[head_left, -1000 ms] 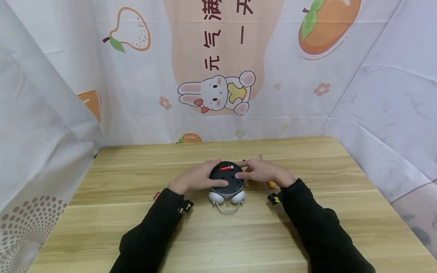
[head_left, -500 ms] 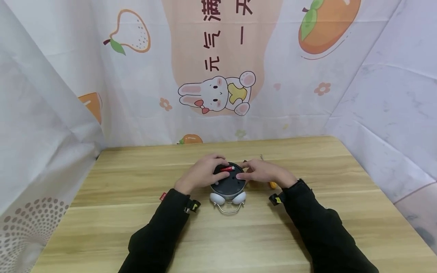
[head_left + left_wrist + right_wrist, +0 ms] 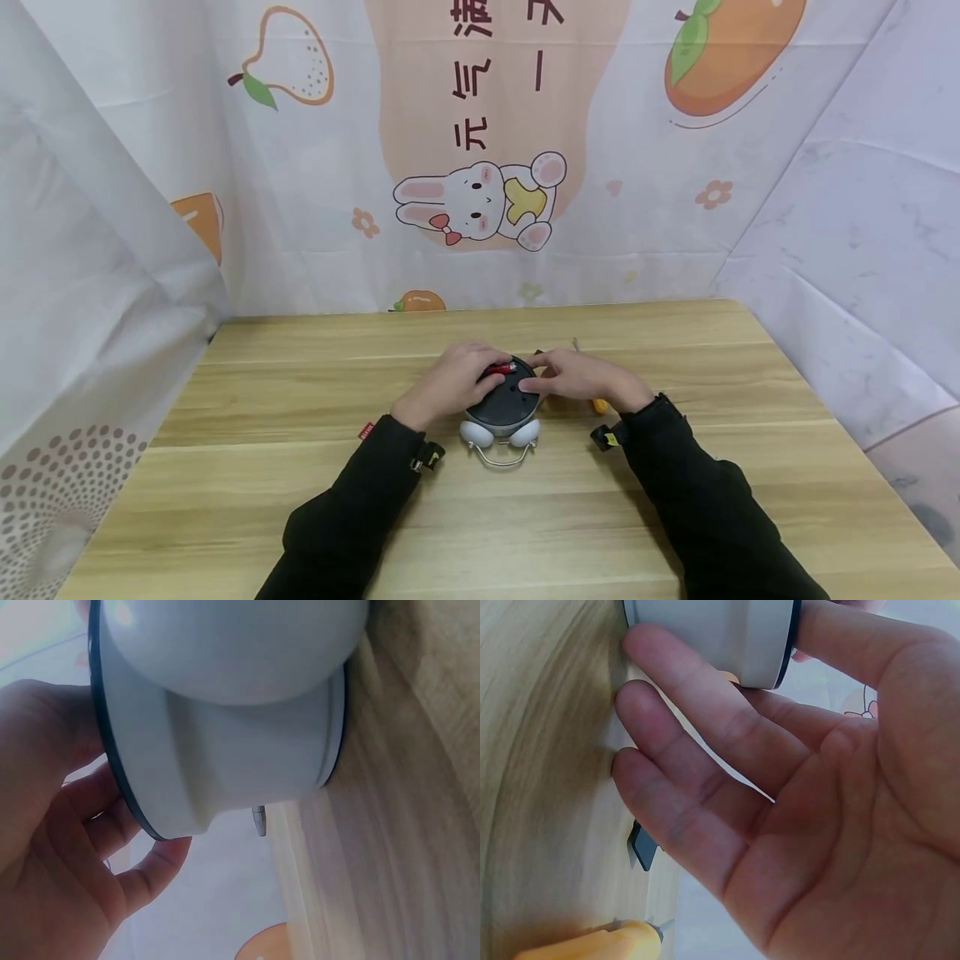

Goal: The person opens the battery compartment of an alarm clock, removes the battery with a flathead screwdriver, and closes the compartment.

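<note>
As a person's bare left hand (image 3: 453, 382) shifts, in the head view, from the left rim of a round white twin-bell alarm clock (image 3: 504, 408) to its black plastic back, thumb and fingers come to flank a slim red cylindrical battery (image 3: 502, 368), covering more of it than half a second ago. The clock lies face down mid-desk, its white domed bells (image 3: 476, 434) toward the person, on a desk (image 3: 480, 533) of pale wood grain. The right hand (image 3: 577, 375) stays put, thumb on the back, its grip steadying the clock's right side. The shift suggests work has narrowed to the battery in its recess, though whether it is being seated or freed cannot be told.

Seen from the left wrist, curled fingers reach over the black rim, one touching the white casing; the battery is out of sight, so whether the left grip pinches or merely presses it is unclear.

At the right wrist, the grip spans the casing, thumb side at the black rim, the other fingers spread loosely down toward the desk. Just beyond lie a small flat dark piece (image 3: 643, 846) and a yellow-handled tool (image 3: 600, 943), both untouched.
</note>
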`<state>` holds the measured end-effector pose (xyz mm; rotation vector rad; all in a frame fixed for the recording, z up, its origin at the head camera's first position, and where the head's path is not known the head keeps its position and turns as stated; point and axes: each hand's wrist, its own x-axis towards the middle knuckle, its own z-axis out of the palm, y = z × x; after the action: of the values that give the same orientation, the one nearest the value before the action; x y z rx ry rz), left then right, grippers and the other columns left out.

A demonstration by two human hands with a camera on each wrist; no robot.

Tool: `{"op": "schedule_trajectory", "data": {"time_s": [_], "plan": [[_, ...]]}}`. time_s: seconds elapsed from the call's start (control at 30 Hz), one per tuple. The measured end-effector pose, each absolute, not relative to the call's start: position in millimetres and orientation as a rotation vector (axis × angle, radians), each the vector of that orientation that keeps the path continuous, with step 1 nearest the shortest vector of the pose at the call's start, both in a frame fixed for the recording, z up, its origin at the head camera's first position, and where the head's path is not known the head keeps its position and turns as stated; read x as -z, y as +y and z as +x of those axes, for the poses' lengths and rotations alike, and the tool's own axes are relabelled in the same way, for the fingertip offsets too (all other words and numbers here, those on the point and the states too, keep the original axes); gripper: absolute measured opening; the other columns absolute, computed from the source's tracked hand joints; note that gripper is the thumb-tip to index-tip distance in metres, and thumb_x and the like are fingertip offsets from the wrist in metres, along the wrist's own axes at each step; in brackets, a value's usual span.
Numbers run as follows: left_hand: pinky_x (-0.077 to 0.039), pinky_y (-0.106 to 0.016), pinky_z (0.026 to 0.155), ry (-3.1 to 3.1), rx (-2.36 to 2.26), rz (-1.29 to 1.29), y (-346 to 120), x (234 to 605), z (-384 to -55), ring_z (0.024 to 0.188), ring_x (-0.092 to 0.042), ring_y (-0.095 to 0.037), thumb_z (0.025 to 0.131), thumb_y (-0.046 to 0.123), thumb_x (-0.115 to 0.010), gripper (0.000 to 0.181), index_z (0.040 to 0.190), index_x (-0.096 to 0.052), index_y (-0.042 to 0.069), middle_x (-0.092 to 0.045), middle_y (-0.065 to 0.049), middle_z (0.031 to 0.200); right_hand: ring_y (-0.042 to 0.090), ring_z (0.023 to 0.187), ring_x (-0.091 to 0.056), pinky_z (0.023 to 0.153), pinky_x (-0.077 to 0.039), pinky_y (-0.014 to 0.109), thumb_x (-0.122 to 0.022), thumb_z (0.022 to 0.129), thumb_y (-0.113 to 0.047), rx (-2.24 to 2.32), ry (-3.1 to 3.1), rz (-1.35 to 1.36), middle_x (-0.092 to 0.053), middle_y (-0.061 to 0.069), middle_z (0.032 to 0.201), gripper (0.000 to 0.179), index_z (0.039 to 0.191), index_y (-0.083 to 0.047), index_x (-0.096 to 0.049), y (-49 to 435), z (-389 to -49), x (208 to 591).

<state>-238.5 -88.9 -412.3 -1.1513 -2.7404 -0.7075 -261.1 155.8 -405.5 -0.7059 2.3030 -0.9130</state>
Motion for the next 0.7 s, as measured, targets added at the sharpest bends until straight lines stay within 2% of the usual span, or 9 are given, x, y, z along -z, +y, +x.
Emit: {"op": "schedule_trajectory", "data": {"time_s": [0.5,0.7], "plan": [[-0.046,-0.037,0.098,-2.822,0.754,-1.124,-89.1,415.5,-235.3,0.114,-0.053,-0.021,0.105,0.022,-0.058,0.034,0.135,-0.064,0.008,-0.061,-0.007,0.121,0.016,0.055,-0.037,0.055,-0.029,0.029,-0.061,0.103,-0.035,0.958,2.266,-0.702,-0.071,0.010,0.086,0.051,0.146,-0.007,-0.054,155.1,-258.9,406.0],[-0.046,-0.037,0.099,-2.819,0.760,-1.127,-87.6,415.1,-234.8,0.116,-0.051,-0.021,0.106,0.020,-0.056,0.031,0.134,-0.065,0.009,-0.060,-0.007,0.121,0.016,0.056,-0.039,0.056,-0.030,0.029,-0.061,0.104,-0.035,0.950,2.275,-0.718,-0.072,0.006,0.087,0.050,0.145,-0.007,-0.055,155.8,-259.6,406.1]]}}
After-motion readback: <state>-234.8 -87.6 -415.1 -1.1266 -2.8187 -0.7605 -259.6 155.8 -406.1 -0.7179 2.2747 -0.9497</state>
